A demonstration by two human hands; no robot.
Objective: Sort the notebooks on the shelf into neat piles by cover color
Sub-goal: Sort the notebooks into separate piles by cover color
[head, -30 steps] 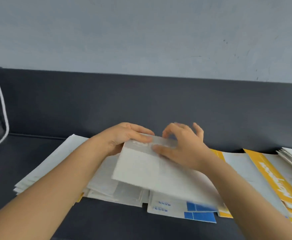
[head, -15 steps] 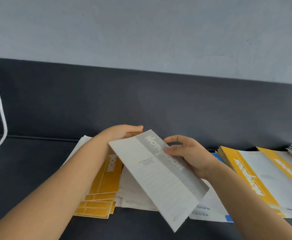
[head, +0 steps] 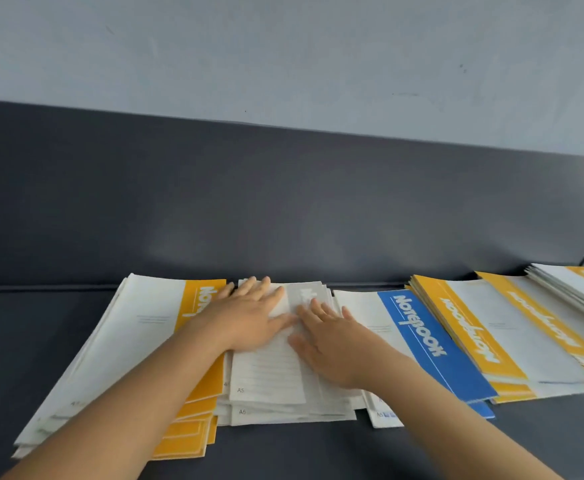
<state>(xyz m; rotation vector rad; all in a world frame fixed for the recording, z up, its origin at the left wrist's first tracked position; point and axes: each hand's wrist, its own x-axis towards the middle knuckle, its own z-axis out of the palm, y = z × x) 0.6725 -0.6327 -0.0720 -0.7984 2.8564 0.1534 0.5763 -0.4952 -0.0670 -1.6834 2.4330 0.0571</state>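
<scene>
The dark shelf is carrying a row of notebook piles along its back panel. The view is taking in more of its right end than half a second ago, and the white cable seen then at the left is no longer showing. The grey pile is sitting in the middle of the row. Just left of the grey pile, touching it, the left yellow pile is lying fanned and untidy, much as before. Just right of the grey pile the blue pile is lying. Farther right from the grey pile the right yellow pile is lying just beside the blue one, with a white-edged stack lying farthest of all. The grey notebook, which both hands were holding tilted in the air half a second ago, is now lying flat on top of the grey pile. The left hand and right hand are no longer gripping it: both are lying flat on its cover, fingers straight, pressing down side by side, thumbs nearly touching
</scene>
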